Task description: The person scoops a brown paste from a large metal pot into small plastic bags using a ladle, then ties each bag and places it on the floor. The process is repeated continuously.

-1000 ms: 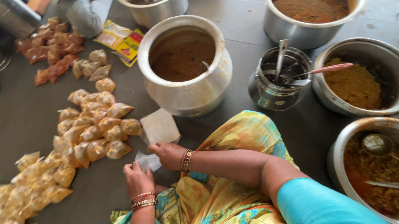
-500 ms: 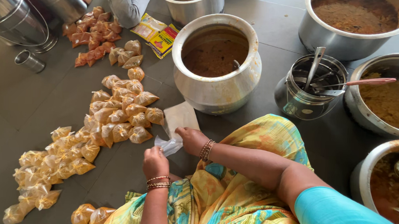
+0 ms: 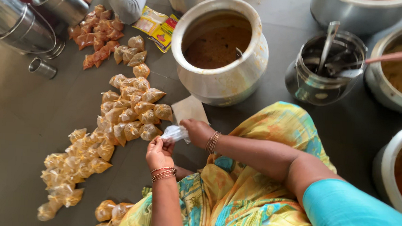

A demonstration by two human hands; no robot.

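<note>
Both my hands pinch one small empty clear plastic bag (image 3: 175, 133) just above the dark floor. My left hand (image 3: 159, 153) grips its lower left edge and my right hand (image 3: 197, 131) holds its right side. A thin stack of flat clear bags (image 3: 189, 108) lies on the floor just beyond my right hand. Left of the hands spreads a heap of several tied bags filled with yellowish-brown food (image 3: 127, 111). A big steel pot of brown curry (image 3: 219, 47) with a ladle in it stands right behind the stack.
Reddish filled bags (image 3: 96, 36) lie at the far left, by steel jugs (image 3: 18, 21) and a small steel cup (image 3: 42, 67). A dark pot with spoons (image 3: 325, 66) and more food pots (image 3: 395, 73) stand right. Another seated person's knee (image 3: 126, 1) and yellow packets (image 3: 158, 27) are behind.
The view has swung right and closer, so the pots slid right in the frame. My hands stay together on the small clear bag, raised slightly nearer the heap.
</note>
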